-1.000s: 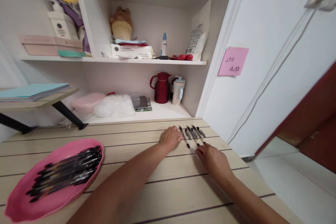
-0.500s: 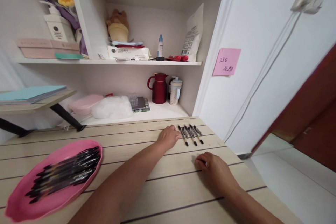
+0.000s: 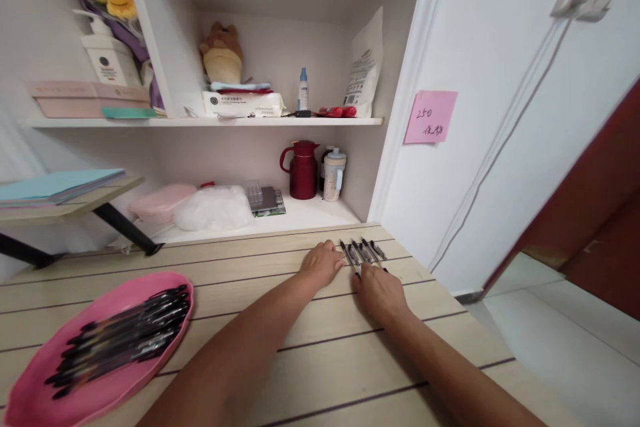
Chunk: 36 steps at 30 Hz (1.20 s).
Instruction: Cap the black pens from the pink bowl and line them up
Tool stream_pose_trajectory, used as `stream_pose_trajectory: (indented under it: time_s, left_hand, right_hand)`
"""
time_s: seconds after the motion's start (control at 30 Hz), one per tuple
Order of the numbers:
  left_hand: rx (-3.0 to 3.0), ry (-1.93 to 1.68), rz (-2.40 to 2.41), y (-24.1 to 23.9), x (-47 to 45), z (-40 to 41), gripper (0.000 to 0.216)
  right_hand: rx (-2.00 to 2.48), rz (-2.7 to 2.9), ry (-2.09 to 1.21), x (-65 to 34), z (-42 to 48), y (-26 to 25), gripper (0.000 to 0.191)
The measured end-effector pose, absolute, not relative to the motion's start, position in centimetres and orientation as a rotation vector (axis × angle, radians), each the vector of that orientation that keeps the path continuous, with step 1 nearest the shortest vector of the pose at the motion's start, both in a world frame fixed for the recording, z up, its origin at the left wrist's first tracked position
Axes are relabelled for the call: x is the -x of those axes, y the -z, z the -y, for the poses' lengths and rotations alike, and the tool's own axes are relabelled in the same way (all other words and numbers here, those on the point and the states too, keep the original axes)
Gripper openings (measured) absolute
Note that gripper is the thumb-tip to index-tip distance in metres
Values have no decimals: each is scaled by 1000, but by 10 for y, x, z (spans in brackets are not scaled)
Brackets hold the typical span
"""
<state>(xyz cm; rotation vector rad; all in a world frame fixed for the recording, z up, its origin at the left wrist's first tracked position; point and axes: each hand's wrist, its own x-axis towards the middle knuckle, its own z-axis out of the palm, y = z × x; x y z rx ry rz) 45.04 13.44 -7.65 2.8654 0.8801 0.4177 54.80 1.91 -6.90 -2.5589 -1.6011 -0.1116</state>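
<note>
Row of black pens [image 3: 364, 251] is laid side by side on the desk [image 3: 310, 347], right of centre. Long axes run near-to-far, far ends slanted slightly left. Left hand [image 3: 324, 263] is set flat at the row's left edge, grip loose, nothing held. Right hand [image 3: 379, 290] is laid over the near ends; grip state cannot be told. Desk is pale planks with dark seams. Shelves [image 3: 280, 121] are seen behind, pink tray [image 3: 30, 407] lower left.

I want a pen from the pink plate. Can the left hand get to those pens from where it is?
Probably yes. The left hand rests by the row of pens, and only bare table lies between it and the pink plate.
</note>
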Motion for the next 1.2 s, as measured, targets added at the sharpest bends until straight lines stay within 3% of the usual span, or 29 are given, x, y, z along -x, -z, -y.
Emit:
stream_pose_trajectory:
  time_s: [0.5, 0.73, 1.2]
  left_hand:
    - [-2861, -439, -844, 82, -451, -138, 26]
    - [-2816, -462, -861, 72, -435, -133, 32]
    - [-2969, -408, -784, 17, -287, -95, 35]
  right_hand:
    - [2547, 1528, 95, -547, -14, 70, 32]
    - [2425, 1699, 86, -522, 27, 68, 20]
    - [2188, 1877, -13, -442, 96, 78, 21]
